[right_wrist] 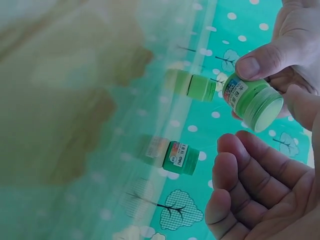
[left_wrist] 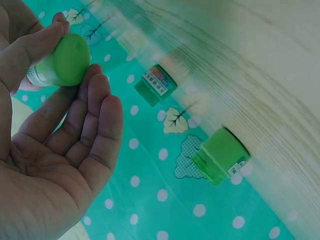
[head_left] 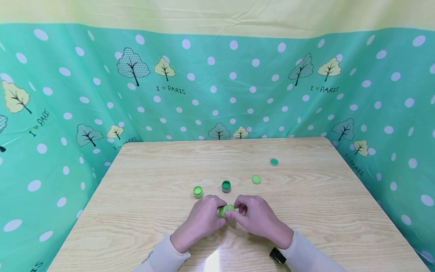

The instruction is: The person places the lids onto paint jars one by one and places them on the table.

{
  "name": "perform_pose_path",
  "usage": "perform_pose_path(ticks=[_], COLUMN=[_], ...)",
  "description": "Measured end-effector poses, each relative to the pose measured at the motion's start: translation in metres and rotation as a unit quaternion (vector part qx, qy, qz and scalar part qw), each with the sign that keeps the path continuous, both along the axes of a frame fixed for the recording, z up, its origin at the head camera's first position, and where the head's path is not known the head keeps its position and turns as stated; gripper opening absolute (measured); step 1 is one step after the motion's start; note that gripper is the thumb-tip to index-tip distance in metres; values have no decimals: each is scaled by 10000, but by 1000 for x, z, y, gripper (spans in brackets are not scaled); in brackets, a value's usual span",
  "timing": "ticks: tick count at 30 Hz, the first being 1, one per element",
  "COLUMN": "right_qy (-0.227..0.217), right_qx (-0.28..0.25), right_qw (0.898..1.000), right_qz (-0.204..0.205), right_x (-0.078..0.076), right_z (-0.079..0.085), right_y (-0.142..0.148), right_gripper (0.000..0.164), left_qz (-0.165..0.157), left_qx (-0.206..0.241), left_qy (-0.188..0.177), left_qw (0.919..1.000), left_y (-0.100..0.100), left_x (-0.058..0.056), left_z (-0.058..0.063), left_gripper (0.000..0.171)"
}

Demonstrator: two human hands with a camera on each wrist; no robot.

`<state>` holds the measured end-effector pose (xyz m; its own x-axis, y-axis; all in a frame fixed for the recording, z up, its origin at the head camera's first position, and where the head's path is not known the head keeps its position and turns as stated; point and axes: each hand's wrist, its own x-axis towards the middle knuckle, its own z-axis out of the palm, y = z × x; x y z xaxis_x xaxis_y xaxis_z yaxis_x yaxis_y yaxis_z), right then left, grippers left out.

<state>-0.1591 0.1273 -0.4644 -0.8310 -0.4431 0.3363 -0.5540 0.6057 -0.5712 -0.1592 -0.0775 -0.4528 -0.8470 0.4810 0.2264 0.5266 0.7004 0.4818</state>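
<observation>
A light green paint jar [head_left: 222,211] is held by my left hand [head_left: 205,213] near the middle of the table, tilted on its side. In the right wrist view the jar [right_wrist: 245,97] shows a printed label, and its pale lid end faces my right hand [right_wrist: 265,185]. The right hand [head_left: 256,215] is close to that end, its thumb at the rim and its other fingers loosely bent, apart from the jar. Beyond the hands, a light green jar [head_left: 198,192] and a dark green jar [head_left: 226,186] stand upright with their tops uncovered.
A light green lid [head_left: 256,179] and a dark green lid [head_left: 274,161] lie on the wooden table [head_left: 163,162], right of the standing jars. A dotted teal curtain [head_left: 190,98] hangs around the table. Something small and black [head_left: 277,255] is by the right sleeve.
</observation>
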Motion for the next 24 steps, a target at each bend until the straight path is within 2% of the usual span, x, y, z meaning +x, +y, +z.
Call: perform_pose_path(ticks=[4,11,15,24], right_qy=[76,337,361,220], right_qx=[-146,-264,-226,-346], right_qw=[9998,9974,9969,9958], right_qz=[122,578,663,818], right_x=[0,-2,-2,0], right_z=[1,-1,-2,-2], right_y=[2,3,2,0], right_gripper=[36,50,51,41], left_qz=[23,3,14,-1], left_qx=[-5,-54,-85,-23], left_qy=[-6,111,122,104], left_qw=[10000,9999,9999,9999], left_y=[-1,-1,-2,-2], left_x=[0,-1,-1,0], left_z=[1,1,2,1], left_gripper=[20,26,26,21])
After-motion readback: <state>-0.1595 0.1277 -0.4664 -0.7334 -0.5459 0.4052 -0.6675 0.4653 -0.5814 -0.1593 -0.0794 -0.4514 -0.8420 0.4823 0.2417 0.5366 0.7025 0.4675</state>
